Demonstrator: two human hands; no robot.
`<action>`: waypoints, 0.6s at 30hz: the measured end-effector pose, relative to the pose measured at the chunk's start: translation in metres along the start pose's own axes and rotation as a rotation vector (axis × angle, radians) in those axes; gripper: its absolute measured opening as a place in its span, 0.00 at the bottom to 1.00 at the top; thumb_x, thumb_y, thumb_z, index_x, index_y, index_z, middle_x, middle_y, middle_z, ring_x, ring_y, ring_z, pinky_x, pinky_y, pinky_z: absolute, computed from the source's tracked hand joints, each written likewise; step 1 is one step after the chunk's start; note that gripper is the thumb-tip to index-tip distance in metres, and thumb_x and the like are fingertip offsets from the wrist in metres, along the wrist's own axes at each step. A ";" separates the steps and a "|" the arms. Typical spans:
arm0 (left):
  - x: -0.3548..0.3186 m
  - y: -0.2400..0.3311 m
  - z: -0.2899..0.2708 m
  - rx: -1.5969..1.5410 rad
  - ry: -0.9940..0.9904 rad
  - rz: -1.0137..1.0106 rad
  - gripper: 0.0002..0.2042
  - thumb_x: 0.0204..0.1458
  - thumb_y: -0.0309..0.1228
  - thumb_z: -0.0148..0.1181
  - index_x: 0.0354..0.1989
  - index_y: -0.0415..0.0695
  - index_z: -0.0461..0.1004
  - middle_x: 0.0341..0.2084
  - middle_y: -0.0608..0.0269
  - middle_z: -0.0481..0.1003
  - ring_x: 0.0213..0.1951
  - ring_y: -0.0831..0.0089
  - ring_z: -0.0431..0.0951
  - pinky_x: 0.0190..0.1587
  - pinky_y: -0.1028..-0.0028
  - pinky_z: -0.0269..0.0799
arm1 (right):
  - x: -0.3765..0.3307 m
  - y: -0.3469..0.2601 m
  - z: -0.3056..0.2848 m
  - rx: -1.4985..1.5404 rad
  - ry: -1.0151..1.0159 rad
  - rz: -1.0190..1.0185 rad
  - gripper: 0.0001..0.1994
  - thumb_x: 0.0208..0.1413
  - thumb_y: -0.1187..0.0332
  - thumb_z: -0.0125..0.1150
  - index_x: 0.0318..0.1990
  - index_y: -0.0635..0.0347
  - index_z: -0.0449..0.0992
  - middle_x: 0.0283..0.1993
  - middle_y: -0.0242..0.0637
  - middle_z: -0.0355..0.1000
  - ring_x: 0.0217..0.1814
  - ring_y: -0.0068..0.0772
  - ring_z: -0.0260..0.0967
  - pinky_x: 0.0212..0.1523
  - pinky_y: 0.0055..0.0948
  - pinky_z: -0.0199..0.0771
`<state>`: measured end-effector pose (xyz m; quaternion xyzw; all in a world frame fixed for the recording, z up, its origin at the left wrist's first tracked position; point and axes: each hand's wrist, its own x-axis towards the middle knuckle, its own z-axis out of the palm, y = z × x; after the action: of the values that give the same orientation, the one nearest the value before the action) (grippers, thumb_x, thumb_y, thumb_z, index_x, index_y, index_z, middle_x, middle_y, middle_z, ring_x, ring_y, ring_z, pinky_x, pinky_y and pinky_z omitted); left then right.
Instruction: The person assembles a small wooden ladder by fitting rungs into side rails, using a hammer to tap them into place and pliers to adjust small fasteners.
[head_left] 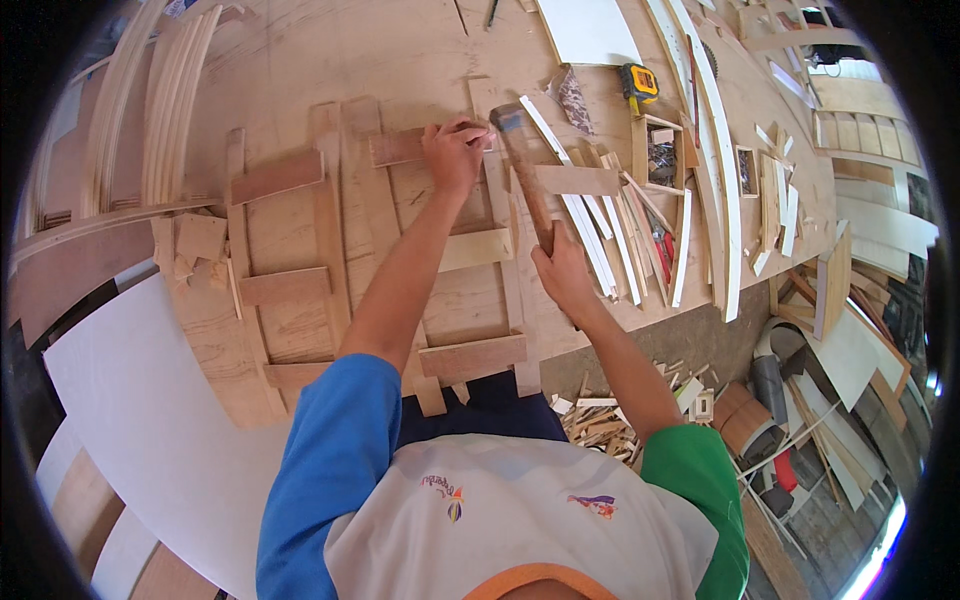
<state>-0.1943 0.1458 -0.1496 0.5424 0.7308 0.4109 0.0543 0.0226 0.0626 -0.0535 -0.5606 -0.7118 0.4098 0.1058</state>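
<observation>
My right hand is wrapped round the wooden handle of a hammer, whose dark head is raised close beside my left hand. The fingers of my left hand are pinched together over the right end of a brown wooden slat; whatever is between them is too small to make out. That slat lies across two long strips of a ladder-like wooden frame. Lower on the same frame are a pale crosspiece and a brown crosspiece. To the left lies a similar frame with several slats.
The frames lie on a plywood worktable. At its right are white and bare wood strips, a wooden box of small pieces and a yellow tape measure. Offcuts lie on the floor below; a white sheet stands left.
</observation>
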 end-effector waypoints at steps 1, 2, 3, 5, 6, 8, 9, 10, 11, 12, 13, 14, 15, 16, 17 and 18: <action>0.002 -0.002 0.001 0.003 0.002 0.009 0.04 0.40 0.34 0.68 0.25 0.53 0.83 0.34 0.63 0.80 0.38 0.64 0.75 0.45 0.64 0.64 | 0.002 0.001 0.000 -0.025 -0.013 -0.003 0.13 0.52 0.71 0.53 0.41 0.68 0.60 0.23 0.63 0.67 0.29 0.70 0.66 0.30 0.56 0.64; -0.002 -0.003 0.002 0.002 -0.013 0.003 0.03 0.40 0.34 0.68 0.25 0.53 0.83 0.34 0.63 0.80 0.38 0.64 0.75 0.45 0.64 0.64 | -0.001 0.000 -0.001 -0.018 -0.019 0.012 0.13 0.52 0.71 0.53 0.41 0.68 0.60 0.22 0.63 0.67 0.29 0.70 0.66 0.30 0.56 0.64; -0.005 -0.001 -0.001 0.004 -0.027 -0.005 0.03 0.40 0.34 0.67 0.25 0.54 0.83 0.34 0.63 0.80 0.38 0.64 0.75 0.45 0.63 0.64 | -0.004 -0.001 -0.001 -0.008 -0.029 0.025 0.12 0.52 0.71 0.52 0.41 0.68 0.60 0.22 0.63 0.67 0.29 0.70 0.66 0.30 0.57 0.64; 0.000 0.001 -0.003 0.014 -0.032 -0.004 0.03 0.40 0.34 0.68 0.25 0.55 0.84 0.34 0.65 0.80 0.37 0.64 0.74 0.44 0.63 0.64 | -0.002 -0.005 -0.002 0.010 -0.021 0.030 0.12 0.52 0.72 0.52 0.40 0.68 0.60 0.22 0.64 0.67 0.29 0.70 0.66 0.31 0.57 0.65; 0.002 0.004 -0.003 0.019 -0.028 -0.002 0.04 0.39 0.35 0.69 0.25 0.56 0.84 0.33 0.66 0.80 0.37 0.64 0.73 0.43 0.64 0.64 | -0.004 -0.010 -0.003 0.016 -0.007 0.029 0.12 0.52 0.72 0.52 0.40 0.68 0.60 0.22 0.64 0.67 0.29 0.70 0.67 0.31 0.57 0.65; -0.002 -0.001 0.001 0.038 -0.034 0.033 0.04 0.38 0.36 0.70 0.25 0.57 0.84 0.32 0.69 0.80 0.37 0.63 0.71 0.41 0.64 0.65 | -0.007 -0.009 -0.002 0.004 -0.009 0.027 0.12 0.52 0.72 0.52 0.40 0.68 0.60 0.23 0.64 0.67 0.29 0.70 0.67 0.31 0.57 0.65; 0.001 -0.007 0.002 0.052 -0.031 0.075 0.04 0.38 0.36 0.70 0.25 0.57 0.84 0.32 0.69 0.80 0.37 0.63 0.71 0.41 0.64 0.65 | -0.003 -0.007 -0.001 -0.013 -0.016 0.016 0.12 0.52 0.72 0.52 0.40 0.68 0.60 0.23 0.64 0.67 0.29 0.70 0.67 0.31 0.57 0.65; 0.004 -0.013 0.004 0.066 -0.029 0.118 0.04 0.38 0.36 0.70 0.25 0.57 0.84 0.32 0.69 0.80 0.36 0.63 0.71 0.41 0.64 0.65 | 0.000 -0.007 0.000 -0.030 -0.023 0.004 0.12 0.52 0.72 0.52 0.40 0.68 0.60 0.23 0.64 0.67 0.29 0.70 0.67 0.30 0.57 0.65; 0.005 -0.014 0.008 0.036 -0.022 0.078 0.04 0.38 0.35 0.69 0.25 0.56 0.84 0.32 0.69 0.79 0.36 0.63 0.71 0.41 0.64 0.65 | 0.001 -0.008 -0.001 -0.004 -0.011 0.002 0.12 0.52 0.72 0.52 0.41 0.68 0.60 0.23 0.64 0.67 0.29 0.69 0.67 0.30 0.57 0.65; 0.002 -0.004 0.004 0.009 -0.027 0.030 0.04 0.38 0.35 0.69 0.25 0.56 0.84 0.31 0.69 0.79 0.37 0.63 0.71 0.41 0.64 0.65 | -0.003 -0.007 -0.001 0.024 -0.008 0.010 0.12 0.52 0.72 0.52 0.41 0.69 0.60 0.23 0.64 0.67 0.29 0.69 0.67 0.30 0.57 0.65; -0.001 0.001 0.001 -0.019 -0.032 -0.018 0.04 0.38 0.34 0.69 0.24 0.56 0.84 0.31 0.69 0.79 0.37 0.63 0.71 0.41 0.64 0.65 | -0.007 -0.006 0.000 0.053 -0.005 0.019 0.12 0.52 0.72 0.51 0.41 0.69 0.59 0.23 0.64 0.67 0.28 0.69 0.67 0.30 0.57 0.65; -0.003 -0.002 0.003 -0.006 -0.019 0.001 0.04 0.38 0.34 0.69 0.25 0.55 0.84 0.31 0.69 0.79 0.37 0.63 0.71 0.42 0.64 0.65 | -0.005 -0.003 0.004 0.017 -0.010 0.008 0.12 0.51 0.72 0.51 0.41 0.69 0.59 0.23 0.64 0.67 0.28 0.69 0.67 0.30 0.57 0.65; 0.002 -0.006 0.005 0.003 0.001 0.026 0.04 0.38 0.34 0.69 0.25 0.55 0.84 0.31 0.69 0.79 0.37 0.62 0.71 0.42 0.64 0.65 | 0.000 0.000 0.006 -0.022 -0.007 -0.010 0.12 0.51 0.72 0.51 0.41 0.69 0.59 0.23 0.64 0.67 0.28 0.69 0.67 0.30 0.57 0.65; 0.003 -0.008 0.007 0.012 0.022 0.052 0.04 0.38 0.34 0.69 0.25 0.55 0.84 0.31 0.68 0.79 0.37 0.62 0.71 0.42 0.63 0.65 | 0.003 0.001 0.007 -0.060 -0.004 -0.028 0.12 0.51 0.72 0.51 0.41 0.69 0.59 0.23 0.64 0.67 0.28 0.69 0.67 0.30 0.56 0.65; -0.001 -0.009 0.009 0.003 -0.007 0.038 0.04 0.38 0.34 0.69 0.25 0.54 0.84 0.31 0.68 0.80 0.38 0.62 0.71 0.42 0.63 0.65 | -0.002 0.001 0.006 -0.039 -0.013 -0.001 0.12 0.51 0.72 0.51 0.41 0.69 0.59 0.23 0.64 0.67 0.28 0.69 0.67 0.30 0.57 0.65; -0.005 -0.009 0.008 -0.001 -0.035 0.023 0.04 0.38 0.34 0.69 0.25 0.54 0.84 0.32 0.68 0.80 0.38 0.62 0.71 0.42 0.63 0.65 | -0.007 -0.001 0.006 -0.015 -0.027 0.023 0.12 0.51 0.72 0.51 0.41 0.69 0.59 0.23 0.64 0.67 0.28 0.69 0.67 0.30 0.57 0.65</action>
<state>-0.1953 0.1455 -0.1628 0.5577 0.7232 0.4025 0.0625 0.0209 0.0532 -0.0544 -0.5639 -0.7098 0.4130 0.0874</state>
